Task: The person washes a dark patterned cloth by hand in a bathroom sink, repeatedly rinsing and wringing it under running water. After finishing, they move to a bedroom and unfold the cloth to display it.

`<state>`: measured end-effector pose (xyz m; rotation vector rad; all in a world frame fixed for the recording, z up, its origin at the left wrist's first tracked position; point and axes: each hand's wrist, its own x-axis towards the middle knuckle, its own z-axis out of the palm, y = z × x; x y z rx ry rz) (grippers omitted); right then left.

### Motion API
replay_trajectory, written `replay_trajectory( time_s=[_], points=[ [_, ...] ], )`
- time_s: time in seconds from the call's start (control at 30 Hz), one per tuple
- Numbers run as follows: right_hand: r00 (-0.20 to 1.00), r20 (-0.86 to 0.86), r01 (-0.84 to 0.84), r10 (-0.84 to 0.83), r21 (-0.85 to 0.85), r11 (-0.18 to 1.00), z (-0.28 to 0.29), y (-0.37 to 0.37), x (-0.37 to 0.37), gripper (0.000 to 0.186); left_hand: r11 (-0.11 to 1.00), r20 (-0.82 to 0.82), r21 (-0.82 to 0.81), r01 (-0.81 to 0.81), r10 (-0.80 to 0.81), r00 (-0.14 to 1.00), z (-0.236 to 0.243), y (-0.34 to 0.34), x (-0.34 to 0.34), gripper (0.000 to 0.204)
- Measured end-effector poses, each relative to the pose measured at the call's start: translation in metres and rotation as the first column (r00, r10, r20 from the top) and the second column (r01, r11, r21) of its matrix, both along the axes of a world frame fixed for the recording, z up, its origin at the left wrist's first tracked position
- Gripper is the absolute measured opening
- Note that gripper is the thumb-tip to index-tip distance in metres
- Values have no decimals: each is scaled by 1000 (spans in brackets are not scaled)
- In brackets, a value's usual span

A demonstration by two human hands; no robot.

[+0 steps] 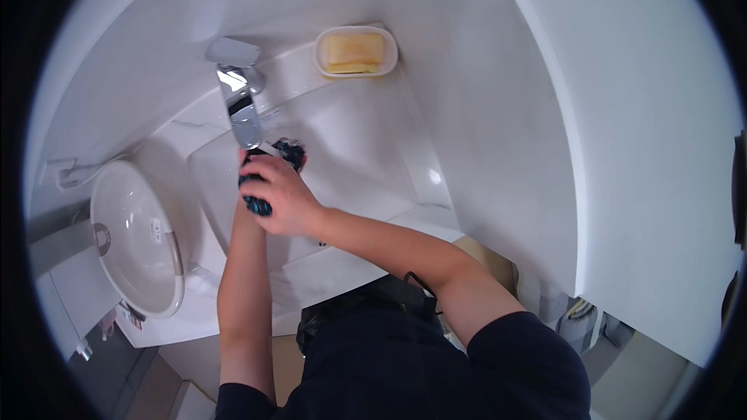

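Note:
A dark black-and-teal object (257,204), its exact kind unclear, is in my right hand (284,198), whose fingers curl round it just below the spout of the chrome faucet (244,120). Pale streaks show on its upper part. My left hand (242,157) is mostly hidden behind the object and the right hand, so its fingers cannot be made out. Both hands are over the left part of the white sink basin (366,148). A white soap dish (318,53) with a yellow bar (355,50) sits on the back ledge.
A white oval plastic basin (132,257) stands on the counter left of the sink. A tall white panel (638,124) rises along the right side. Below at the lower right, some striped cloth-like items hang beside the counter.

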<state>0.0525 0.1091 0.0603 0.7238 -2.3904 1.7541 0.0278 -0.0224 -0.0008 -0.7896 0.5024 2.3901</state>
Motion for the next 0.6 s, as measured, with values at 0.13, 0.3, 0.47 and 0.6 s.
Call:
replay_trajectory(
  time_s=[0.13, 0.3, 0.47, 0.6],
  points=[
    [973, -217, 119, -84, 155, 981, -9, -4, 4, 20, 999, 80, 39, 12, -15, 997, -21, 15, -7, 62],
    [963, -199, 202, -179, 101, 974, -49, 2, -15, 19, 785, -89, 617, -56, 140, 986, -70, 31, 2, 38],
    [837, 325, 465, -440, 2, 885, -73, 7, -46, 24, 941, -37, -162, -298, 296, 954, -72, 59, -5, 27],
    [558, 794, 574, -243, -158, 803, -75, 24, -65, 25, 929, 37, -347, -131, 153, 988, -46, 64, -2, 34]
  ],
)
